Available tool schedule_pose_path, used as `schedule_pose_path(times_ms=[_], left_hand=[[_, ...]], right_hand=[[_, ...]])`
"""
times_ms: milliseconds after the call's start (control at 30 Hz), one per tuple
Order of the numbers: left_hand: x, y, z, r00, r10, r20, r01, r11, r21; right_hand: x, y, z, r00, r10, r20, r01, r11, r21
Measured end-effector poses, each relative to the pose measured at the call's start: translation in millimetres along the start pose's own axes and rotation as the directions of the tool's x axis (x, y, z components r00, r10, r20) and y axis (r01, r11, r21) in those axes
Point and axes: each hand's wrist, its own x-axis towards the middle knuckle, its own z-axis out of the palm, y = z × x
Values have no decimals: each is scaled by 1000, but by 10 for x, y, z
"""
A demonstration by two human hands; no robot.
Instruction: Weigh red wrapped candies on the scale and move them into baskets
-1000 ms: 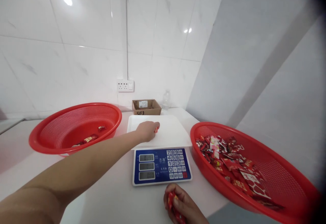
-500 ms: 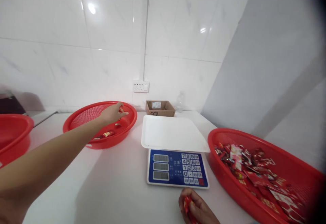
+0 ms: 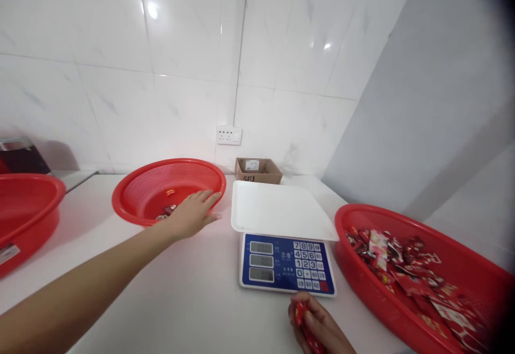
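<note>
Clutching glossy red packets [image 3: 300, 315] touched with yellow in a tightly closed right hand [image 3: 316, 324], before a blue-and-white plastic scale [image 3: 285, 276] marked "志准" and keyed 0 to 9. Spreading the left hand [image 3: 192, 215], fingers apart, at the near rim of a round red plastic mesh basket [image 3: 139, 183], with a brown cardboard box [image 3: 271, 176] lettered "SF" behind the scale.

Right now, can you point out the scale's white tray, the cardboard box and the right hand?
White tray [image 3: 279, 212]: head view, middle of its flat top.
Cardboard box [image 3: 265, 178]: head view, front wall.
Right hand [image 3: 323, 326]: head view, middle of the hand, thumb side.
</note>
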Motion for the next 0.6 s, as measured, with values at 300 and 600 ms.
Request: schedule_pose_path(times_ms=[300, 600], left_hand=[[-451, 1128, 789, 941, -163, 295, 283, -89, -955], [-389, 1159, 851, 795, 106, 597, 485, -702, -522]], right_hand=[[194, -605, 566, 878, -456, -147, 350, 820, -453], [331, -638, 829, 744, -465, 480, 467, -152, -871]])
